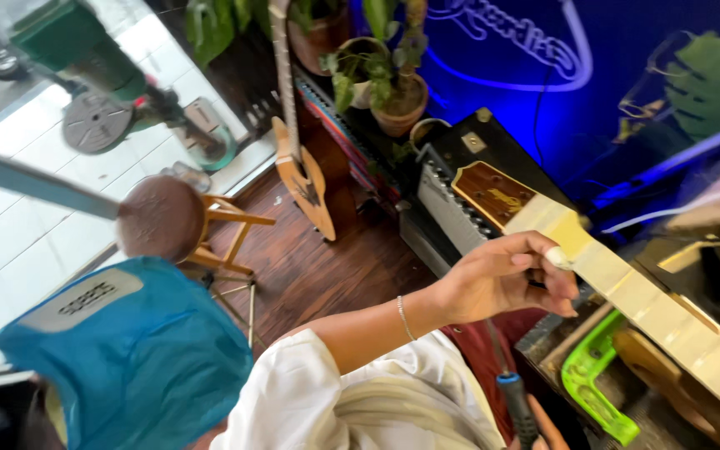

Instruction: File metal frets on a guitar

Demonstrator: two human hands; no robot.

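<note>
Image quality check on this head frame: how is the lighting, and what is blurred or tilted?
Head view: strongly tilted; blue neon glow tints the upper right wall, daylight washes out the white floor tiles at left. The left hand on the taped guitar neck is fairly sharp; the green tool and grey bar at upper left are blurred.

Daylight enters far left, washing out the white floor tiles (60, 183). Blue neon glow (535, 50) tints the dim far right wall. Motion blur softens the far-left tools; edges bend; the near hand (502, 279) stays fairly sharp.
</note>
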